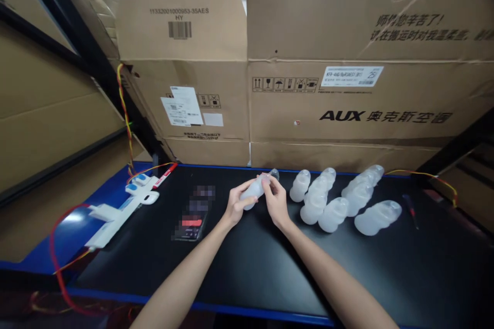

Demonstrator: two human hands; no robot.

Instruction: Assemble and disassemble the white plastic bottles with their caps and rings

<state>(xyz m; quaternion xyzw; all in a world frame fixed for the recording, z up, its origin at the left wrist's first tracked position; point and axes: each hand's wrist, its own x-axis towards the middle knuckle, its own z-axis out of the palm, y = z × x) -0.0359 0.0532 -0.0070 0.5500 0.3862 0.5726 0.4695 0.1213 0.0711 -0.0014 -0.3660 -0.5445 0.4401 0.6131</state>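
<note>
Over the middle of the black table, my left hand [238,204] wraps around the body of a small translucent white bottle [252,191], which is tilted up to the right. My right hand [277,200] has its fingers closed at the neck end of this same bottle. A clear rounded piece [274,173] shows just beyond the right fingertips; I cannot tell whether it is the bottle's cap. To the right of my hands stand several similar bottles with clear domed tops, among them a near one [334,214], a left one [300,185] and one at the right [377,217].
A phone [193,216] lies left of my hands. Farther left are a white power strip [116,221], a red marker [165,175] and a red cable [54,247]. A thin red-and-dark tool [411,212] lies at the right. Cardboard panels [285,113] wall off the back.
</note>
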